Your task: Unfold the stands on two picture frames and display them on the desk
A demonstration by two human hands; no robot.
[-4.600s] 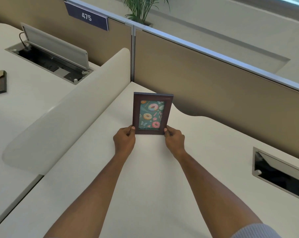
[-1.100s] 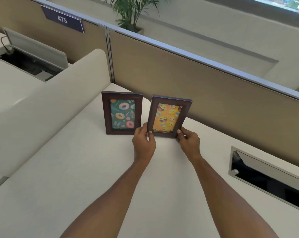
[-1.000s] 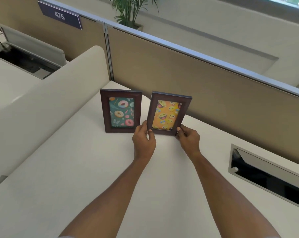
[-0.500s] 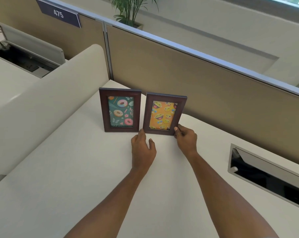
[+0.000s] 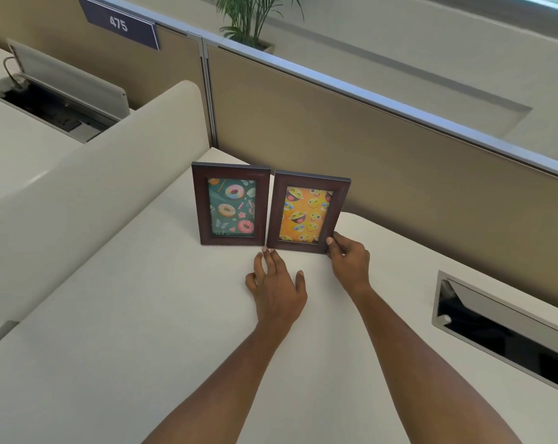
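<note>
Two dark wood frames, doughnut picture [image 5: 232, 205] and emoji picture [image 5: 307, 214], stand upright; my right hand [image 5: 348, 259] pinches the emoji picture's lower corner, my left hand [image 5: 277, 288] spread loose, fingertips beside it.

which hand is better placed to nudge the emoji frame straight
Right. The right hand already pinches the emoji frame at its lower right corner; the left hand lies open on the desk.

Both picture frames [image 5: 308, 216]: dark wood-look, satin, glossy print. Desk [image 5: 117, 341]: matt off-white. Partition [image 5: 399, 174]: tan cloth-look, metal rail.
</note>
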